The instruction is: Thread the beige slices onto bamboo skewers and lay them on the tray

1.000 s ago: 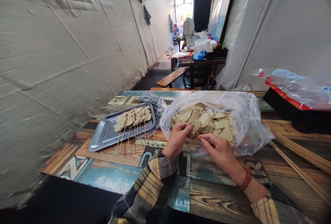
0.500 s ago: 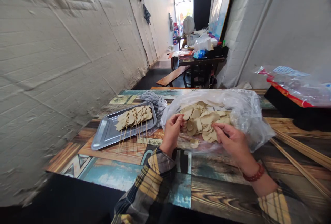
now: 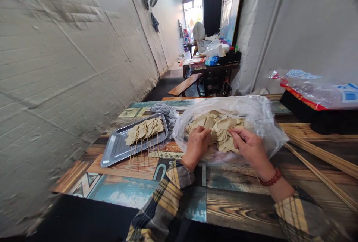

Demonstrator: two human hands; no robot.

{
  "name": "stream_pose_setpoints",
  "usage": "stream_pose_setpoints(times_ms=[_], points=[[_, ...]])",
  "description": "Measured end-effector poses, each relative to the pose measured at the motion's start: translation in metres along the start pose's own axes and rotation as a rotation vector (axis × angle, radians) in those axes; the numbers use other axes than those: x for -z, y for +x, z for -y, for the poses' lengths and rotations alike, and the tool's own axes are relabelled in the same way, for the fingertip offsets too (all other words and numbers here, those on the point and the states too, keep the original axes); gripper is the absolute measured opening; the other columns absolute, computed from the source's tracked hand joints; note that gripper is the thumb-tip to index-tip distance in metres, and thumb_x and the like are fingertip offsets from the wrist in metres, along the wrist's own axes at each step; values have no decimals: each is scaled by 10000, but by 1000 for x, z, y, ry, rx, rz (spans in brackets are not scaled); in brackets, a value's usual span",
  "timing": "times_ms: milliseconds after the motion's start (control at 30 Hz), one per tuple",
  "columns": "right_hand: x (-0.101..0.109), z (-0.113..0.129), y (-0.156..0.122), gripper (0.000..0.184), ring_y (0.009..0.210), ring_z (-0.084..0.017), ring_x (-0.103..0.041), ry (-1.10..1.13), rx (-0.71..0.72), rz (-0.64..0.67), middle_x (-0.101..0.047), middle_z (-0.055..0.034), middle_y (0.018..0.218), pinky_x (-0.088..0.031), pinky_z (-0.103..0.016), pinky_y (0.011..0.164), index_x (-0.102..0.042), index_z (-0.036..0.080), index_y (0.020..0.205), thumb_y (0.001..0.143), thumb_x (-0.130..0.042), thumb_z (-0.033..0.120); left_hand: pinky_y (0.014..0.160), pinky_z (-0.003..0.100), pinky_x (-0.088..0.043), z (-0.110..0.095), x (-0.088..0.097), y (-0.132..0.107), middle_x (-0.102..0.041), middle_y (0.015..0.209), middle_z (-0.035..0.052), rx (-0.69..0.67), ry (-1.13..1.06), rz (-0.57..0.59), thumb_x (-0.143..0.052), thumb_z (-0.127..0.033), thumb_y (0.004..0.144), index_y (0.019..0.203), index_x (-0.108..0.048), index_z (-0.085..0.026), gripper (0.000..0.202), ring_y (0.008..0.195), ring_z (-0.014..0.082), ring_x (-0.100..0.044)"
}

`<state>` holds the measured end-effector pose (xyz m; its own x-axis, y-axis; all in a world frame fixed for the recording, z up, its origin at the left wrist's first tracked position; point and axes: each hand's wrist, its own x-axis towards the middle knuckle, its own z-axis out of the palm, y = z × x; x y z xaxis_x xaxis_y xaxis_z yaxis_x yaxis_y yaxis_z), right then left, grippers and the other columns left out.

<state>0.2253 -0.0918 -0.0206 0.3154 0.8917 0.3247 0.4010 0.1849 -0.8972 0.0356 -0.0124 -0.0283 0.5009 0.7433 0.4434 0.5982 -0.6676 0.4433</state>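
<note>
Pale, thin beige slices (image 3: 223, 125) of food lie heaped in a clear plastic bag (image 3: 261, 122) spread on the table. My left hand (image 3: 198, 143) is over the near left of the heap, back upward, its bent fingers apart and touching the slices; its fingertips are partly hidden. At the right side of the heap my right hand (image 3: 248, 145) is closed in a pinch. It holds what looks like a thin bamboo skewer, mostly covered by the fingers. On a metal tray (image 3: 116, 148) to the left rest skewered slices (image 3: 145, 129), their sticks pointing toward me over the rim.
Loose bamboo skewers (image 3: 321, 156) lie at the right. Behind them stands a black box (image 3: 302, 111) with a plastic package (image 3: 319, 89) on top. A crumpled grey plastic bag (image 3: 165, 110) sits beyond the tray. A wall runs along the left; a bench (image 3: 186, 85) is farther back.
My left hand has moved right and down onto the slices, turning its back upward. My right hand keeps its pinch at the heap. The whole view has shifted slightly.
</note>
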Motion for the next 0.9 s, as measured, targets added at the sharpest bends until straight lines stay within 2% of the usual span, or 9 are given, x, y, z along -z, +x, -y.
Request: stream_pose_setpoints(times_ms=[167,333,433,500,567,667,767,900], points=[[-2,4,0,418,484,-144,-495,61,-18,30,-537,36,528,-379,-262,505,-739,181,925,925,-562,560,829,345,-463,-13,-3,7,-629,1005,92,-101,265,103,-606,-216,915,1083,-720,-233,204,944,238,-565],[-2,6,1,436,475,-147,-500,75,-19,34,-530,41,507,-370,-262,504,-743,174,904,913,-556,568,829,357,-459,-10,-1,9,-643,955,100,-30,380,14,-553,-166,930,887,-704,-202,162,939,240,-565],[-2,8,1,414,479,-148,-514,69,-10,30,-540,40,507,-377,-261,512,-745,173,892,915,-553,539,867,383,-462,-6,0,9,-669,986,102,-48,314,-50,-585,-147,893,795,-671,-199,140,970,248,-578],[-2,9,1,402,481,-148,-520,63,1,26,-544,40,506,-384,-261,518,-744,173,884,919,-550,523,924,402,-459,-3,-1,9,-684,1069,97,-56,173,-118,-598,-123,857,781,-647,-200,118,1031,249,-590],[-1,9,2,397,481,-147,-524,58,11,22,-547,39,505,-388,-260,520,-743,175,875,924,-545,515,938,399,-468,1,-2,10,-699,1071,82,7,-60,-192,-603,-118,821,756,-610,-199,104,1036,236,-616],[-1,11,2,402,478,-148,-529,60,20,20,-547,38,500,-396,-261,521,-741,178,857,926,-536,516,777,332,-516,6,-2,9,-685,834,31,255,-505,-236,-631,-244,819,738,-552,-202,120,815,186,-661],[-2,14,-1,399,475,-151,-532,64,4,42,-550,37,500,-398,-262,516,-743,176,871,915,-546,520,600,271,-494,5,4,7,-607,690,-37,506,-906,-217,-683,-424,790,821,-534,-207,265,595,138,-621],[-6,13,-10,376,481,-154,-541,60,-27,145,-571,32,516,-398,-261,504,-750,172,941,922,-543,485,546,235,-452,0,15,2,-621,710,-46,608,-1131,-210,-788,-464,690,950,-583,-186,432,553,112,-604]])
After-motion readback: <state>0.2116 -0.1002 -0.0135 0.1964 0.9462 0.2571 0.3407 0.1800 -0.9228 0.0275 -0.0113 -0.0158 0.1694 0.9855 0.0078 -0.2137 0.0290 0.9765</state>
